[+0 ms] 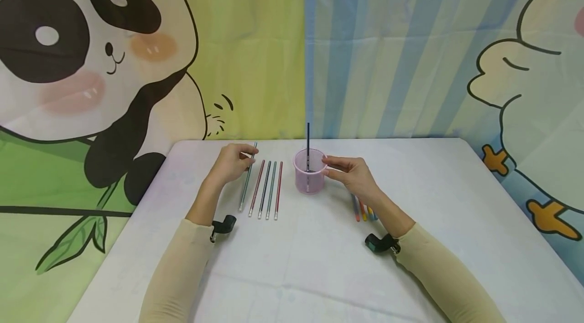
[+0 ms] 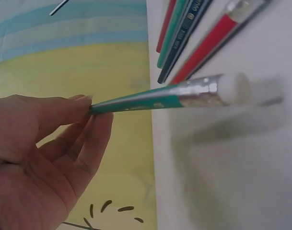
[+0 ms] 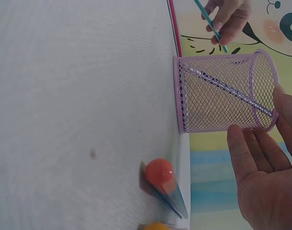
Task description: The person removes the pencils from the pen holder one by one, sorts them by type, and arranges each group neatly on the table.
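Note:
My left hand (image 1: 246, 157) pinches the far end of a green pencil (image 1: 246, 186) between thumb and fingers, at the left of a row of several pencils (image 1: 267, 189) lying side by side. In the left wrist view the green pencil (image 2: 155, 101) is lifted off the table, its white eraser end (image 2: 234, 88) pointing away from my left hand (image 2: 90, 108). My right hand (image 1: 329, 166) holds a pink mesh cup (image 1: 309, 171) by its right side. One dark pencil (image 1: 307, 143) stands in it. In the right wrist view my right hand (image 3: 259, 129) touches the pink mesh cup (image 3: 217, 93) at its rim.
A few coloured pencils (image 1: 363, 210) lie partly under my right wrist; their orange ends (image 3: 160, 175) show in the right wrist view. The white table (image 1: 319, 272) ends at a cartoon curtain (image 1: 137, 59) behind and on both sides.

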Motion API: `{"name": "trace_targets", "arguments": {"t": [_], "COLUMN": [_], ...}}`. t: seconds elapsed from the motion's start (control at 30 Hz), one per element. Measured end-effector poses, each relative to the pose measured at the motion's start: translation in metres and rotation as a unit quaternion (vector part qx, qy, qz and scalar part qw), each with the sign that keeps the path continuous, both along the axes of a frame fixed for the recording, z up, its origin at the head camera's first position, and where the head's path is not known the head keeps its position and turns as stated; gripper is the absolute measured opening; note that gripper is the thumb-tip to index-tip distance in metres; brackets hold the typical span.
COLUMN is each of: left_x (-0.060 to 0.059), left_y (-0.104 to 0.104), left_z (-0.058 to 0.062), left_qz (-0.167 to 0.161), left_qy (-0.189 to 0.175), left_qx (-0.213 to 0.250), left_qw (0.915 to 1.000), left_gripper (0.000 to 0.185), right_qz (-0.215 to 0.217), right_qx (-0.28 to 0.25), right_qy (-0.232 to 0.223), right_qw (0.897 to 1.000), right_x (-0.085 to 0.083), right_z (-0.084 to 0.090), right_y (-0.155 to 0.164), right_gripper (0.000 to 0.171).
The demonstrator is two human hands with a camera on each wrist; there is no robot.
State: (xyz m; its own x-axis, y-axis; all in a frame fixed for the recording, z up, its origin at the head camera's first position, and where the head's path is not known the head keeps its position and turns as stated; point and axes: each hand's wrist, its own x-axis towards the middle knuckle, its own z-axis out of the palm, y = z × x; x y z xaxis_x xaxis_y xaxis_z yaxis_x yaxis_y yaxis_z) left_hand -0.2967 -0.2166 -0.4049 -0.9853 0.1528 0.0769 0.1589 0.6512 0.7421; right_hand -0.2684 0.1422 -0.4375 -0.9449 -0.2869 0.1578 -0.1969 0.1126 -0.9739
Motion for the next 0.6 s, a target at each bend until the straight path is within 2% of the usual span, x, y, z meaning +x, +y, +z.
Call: {"name": "trace_targets", "arguments": {"t": [0.23,0.6], "left_x": [-0.003,-0.005], "left_y": [-0.003,-0.004], "left_z": [-0.01,-0.014], "left_qz": [-0.01,-0.02], "left_qy": [-0.01,-0.019], "left_qx": [-0.009,-0.02], "left_qw": [0.9999,0.9994], "left_gripper": [0.029,0.03], "right_qz": [-0.001,-0.001], "right_qx": [0.007,0.004], "right_qy": [0.002,-0.006], "right_qw": [1.0,1.0], "right_x": [0.001,0.0], "right_z": [-0.001,0.0], "right_y": [0.0,0.0], "right_gripper": [0.045,0.044]}}
